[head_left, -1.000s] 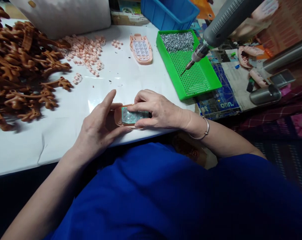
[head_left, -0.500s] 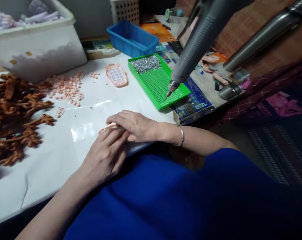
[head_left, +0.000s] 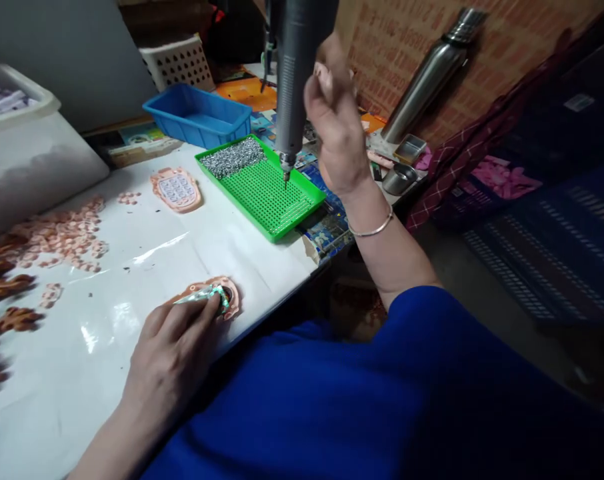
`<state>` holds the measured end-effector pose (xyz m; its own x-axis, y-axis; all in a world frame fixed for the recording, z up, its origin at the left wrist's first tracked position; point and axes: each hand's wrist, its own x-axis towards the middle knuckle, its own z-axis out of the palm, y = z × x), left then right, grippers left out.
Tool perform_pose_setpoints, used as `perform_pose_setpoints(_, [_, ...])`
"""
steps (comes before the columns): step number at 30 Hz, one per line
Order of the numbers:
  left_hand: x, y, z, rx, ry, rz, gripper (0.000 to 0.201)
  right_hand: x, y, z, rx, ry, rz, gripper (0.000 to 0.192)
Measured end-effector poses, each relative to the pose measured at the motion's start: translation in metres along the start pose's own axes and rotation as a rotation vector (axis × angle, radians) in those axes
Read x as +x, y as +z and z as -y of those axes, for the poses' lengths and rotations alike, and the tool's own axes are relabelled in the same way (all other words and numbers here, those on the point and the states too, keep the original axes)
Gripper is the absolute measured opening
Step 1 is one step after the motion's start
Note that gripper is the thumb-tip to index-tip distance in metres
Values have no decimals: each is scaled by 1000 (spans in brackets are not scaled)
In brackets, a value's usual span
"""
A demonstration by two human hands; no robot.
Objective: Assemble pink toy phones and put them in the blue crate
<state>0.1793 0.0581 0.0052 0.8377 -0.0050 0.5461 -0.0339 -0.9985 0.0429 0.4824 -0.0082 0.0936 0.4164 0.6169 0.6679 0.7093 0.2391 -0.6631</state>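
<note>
left hand (head_left: 169, 357) flat, fingers pinning pink phone shell (head_left: 217, 297); right hand (head_left: 337, 130) seemingly closed round grey screwdriver (head_left: 295, 73)

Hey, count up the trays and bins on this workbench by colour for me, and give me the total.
Green perforated plastic tray holding silver screws: 1
Blue plastic bin: 1
White plastic bins, one translucent at far left and one latticed at the back: 2
Small metal tray by the steel flask: 1
Total: 5
</note>
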Motion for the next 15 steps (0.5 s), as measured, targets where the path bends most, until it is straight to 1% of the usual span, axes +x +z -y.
perform_pose_setpoints(1, [0, 0, 0, -4, -8, 10, 78, 9, 1, -9, 111, 33, 84, 62])
perform_pose_setpoints(2, [-1, -1, 0, -6, -16, 23, 81, 15, 3, -15, 220, 35, 117, 63])
perform_pose_setpoints(3, [-3, -1, 0, -3, -19, 35, 83, 18, 7, -19, 283, 51, 174, 66])
perform_pose_setpoints(5, [-8, 0, 1, 6, -28, 50, 86, 16, 17, -18, 350, 68, 228, 66])
perform_pose_setpoints(8, [-16, 1, 4, 33, -107, 84, 86, 0, 33, -5, 401, 87, 217, 51])
perform_pose_setpoints(9, [-18, 2, 4, 34, -132, 89, 86, -6, 37, 0, 390, 115, 200, 51])
perform_pose_setpoints(11, [-18, 2, 4, 11, -166, 90, 85, -15, 44, 7, 356, 193, 176, 61])
perform_pose_setpoints(13, [-17, 2, 3, -40, -173, 91, 84, -21, 49, 10, 315, 289, 185, 68])
perform_pose_setpoints(15, [-14, 1, 2, -91, -178, 99, 85, -23, 51, 10, 299, 343, 184, 71])
